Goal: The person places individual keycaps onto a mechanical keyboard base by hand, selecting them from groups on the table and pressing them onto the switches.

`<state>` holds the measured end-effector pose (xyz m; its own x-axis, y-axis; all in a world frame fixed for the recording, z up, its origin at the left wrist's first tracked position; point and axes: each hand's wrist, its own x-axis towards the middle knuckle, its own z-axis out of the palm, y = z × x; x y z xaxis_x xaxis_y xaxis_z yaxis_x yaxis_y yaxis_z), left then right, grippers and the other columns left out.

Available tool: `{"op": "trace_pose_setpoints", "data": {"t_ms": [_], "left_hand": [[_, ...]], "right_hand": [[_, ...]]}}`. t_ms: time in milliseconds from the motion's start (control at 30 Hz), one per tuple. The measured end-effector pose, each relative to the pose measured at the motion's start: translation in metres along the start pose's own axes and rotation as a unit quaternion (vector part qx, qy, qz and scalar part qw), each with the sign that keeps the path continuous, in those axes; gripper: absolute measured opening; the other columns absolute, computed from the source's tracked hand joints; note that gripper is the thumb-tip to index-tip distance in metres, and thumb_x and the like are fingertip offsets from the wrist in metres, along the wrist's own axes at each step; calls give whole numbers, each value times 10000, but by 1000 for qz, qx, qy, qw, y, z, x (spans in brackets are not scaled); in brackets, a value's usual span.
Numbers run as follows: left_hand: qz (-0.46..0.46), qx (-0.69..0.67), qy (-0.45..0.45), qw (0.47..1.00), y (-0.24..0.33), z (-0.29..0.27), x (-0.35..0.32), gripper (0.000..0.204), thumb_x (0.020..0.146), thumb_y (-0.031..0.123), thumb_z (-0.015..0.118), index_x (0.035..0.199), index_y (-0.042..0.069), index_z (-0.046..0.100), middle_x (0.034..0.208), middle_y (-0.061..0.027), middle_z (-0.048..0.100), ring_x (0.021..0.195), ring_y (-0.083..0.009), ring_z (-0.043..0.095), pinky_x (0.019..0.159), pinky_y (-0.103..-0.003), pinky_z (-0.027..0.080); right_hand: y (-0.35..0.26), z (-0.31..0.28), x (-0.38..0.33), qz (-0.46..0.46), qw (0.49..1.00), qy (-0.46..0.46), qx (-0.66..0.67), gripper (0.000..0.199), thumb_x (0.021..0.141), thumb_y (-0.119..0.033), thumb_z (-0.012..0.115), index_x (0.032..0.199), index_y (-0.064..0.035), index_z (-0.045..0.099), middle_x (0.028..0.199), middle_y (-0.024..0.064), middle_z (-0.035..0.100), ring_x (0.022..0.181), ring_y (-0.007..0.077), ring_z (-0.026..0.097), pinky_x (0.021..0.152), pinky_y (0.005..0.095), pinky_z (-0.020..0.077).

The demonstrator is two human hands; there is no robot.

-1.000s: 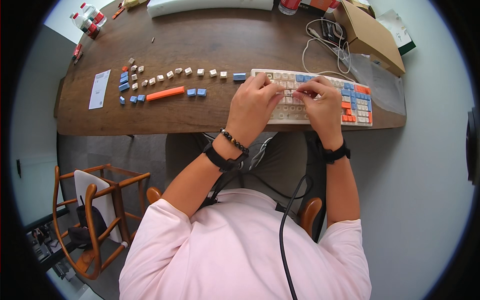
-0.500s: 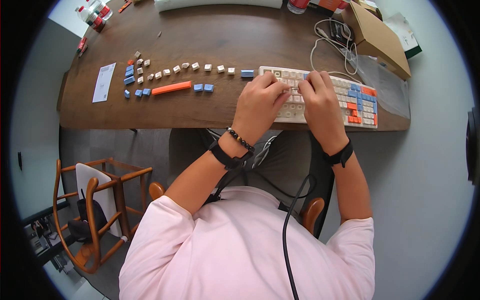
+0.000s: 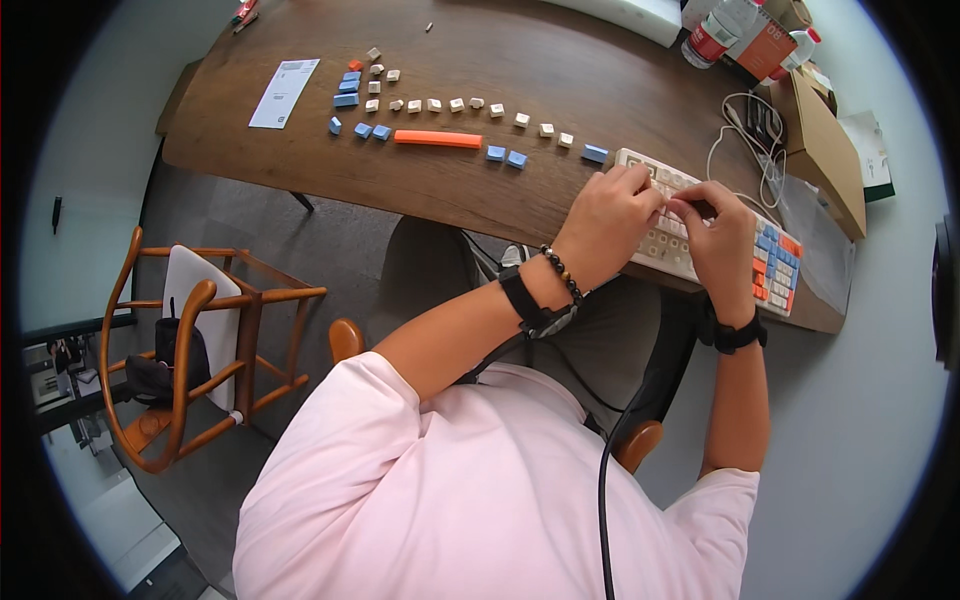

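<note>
A white keyboard (image 3: 662,246) with white, blue and orange keycaps lies at the right of the table. Part of its left side, near my hands, shows no keycaps. My left hand (image 3: 612,218) is over that side, its fingers closed in a pinch. Opposite it, my right hand (image 3: 722,240) also pinches, and the fingertips of both hands nearly meet. Whatever is between the fingers is too small or hidden to make out. Left of the keyboard lie loose white keycaps (image 3: 497,110) in a line, blue keycaps (image 3: 516,159) and a long orange spacebar keycap (image 3: 438,139).
A white paper card (image 3: 284,94) lies at the table's left. Past the keyboard are a coiled cable (image 3: 738,125), a clear plastic bag (image 3: 815,235), a cardboard box (image 3: 825,140) and a bottle (image 3: 720,32). A wooden chair (image 3: 185,350) stands at left.
The whole view has turned and shifted, so the table sits tilted. My hands' fingertips have drawn closer together above the keyboard. The loose keycaps keep their layout.
</note>
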<state>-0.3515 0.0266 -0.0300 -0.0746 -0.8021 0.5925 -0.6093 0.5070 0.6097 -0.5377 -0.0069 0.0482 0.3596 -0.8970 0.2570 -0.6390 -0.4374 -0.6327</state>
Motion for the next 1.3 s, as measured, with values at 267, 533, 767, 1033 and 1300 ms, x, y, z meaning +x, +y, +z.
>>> {"op": "trace_pose_setpoints", "data": {"t_ms": [267, 533, 767, 1033, 1300], "left_hand": [[-8, -9, -9, 1000, 4, -2, 4, 126, 982, 105, 833, 1099, 68, 805, 1075, -93, 702, 1051, -335, 715, 948, -487, 594], [-24, -19, -26, 999, 4, -6, 5, 159, 991, 92, 839, 1149, 74, 826, 1087, -103, 703, 1067, -347, 711, 964, -487, 589], [-21, -12, -16, 1000, 7, -3, 3, 168, 1003, 85, 835, 1169, 75, 811, 1084, -108, 699, 1068, -351, 706, 958, -487, 585], [-9, -17, -7, 1000, 1, 1, 6, 141, 1023, 93, 829, 1161, 69, 811, 1055, -110, 696, 1020, -355, 710, 918, -484, 583], [-7, -17, -37, 999, 3, -7, 13, 113, 1024, 104, 840, 1127, 62, 821, 1042, -112, 711, 975, -352, 730, 883, -468, 599]], "right_hand": [[38, -6, -8, 77, 994, 23, 76, 122, 982, -44, 897, 1044, 53, 856, 900, 118, 845, 808, 143, 763, 768, 303, 579], [49, -1, -9, 89, 987, 28, 130, 109, 989, -38, 901, 1036, 51, 857, 873, 78, 815, 800, 100, 706, 753, 289, 556], [49, 2, -18, 63, 990, 47, 121, 63, 977, 13, 871, 1005, 51, 830, 938, 74, 787, 830, 130, 700, 776, 300, 543], [41, 8, -19, 15, 993, 88, 80, 64, 953, 57, 839, 1014, 47, 823, 957, 115, 775, 831, 222, 731, 784, 341, 564], [39, 17, -26, -34, 987, 146, 57, 83, 956, 76, 834, 1027, 38, 813, 1005, 128, 776, 864, 262, 766, 784, 364, 597]]}}
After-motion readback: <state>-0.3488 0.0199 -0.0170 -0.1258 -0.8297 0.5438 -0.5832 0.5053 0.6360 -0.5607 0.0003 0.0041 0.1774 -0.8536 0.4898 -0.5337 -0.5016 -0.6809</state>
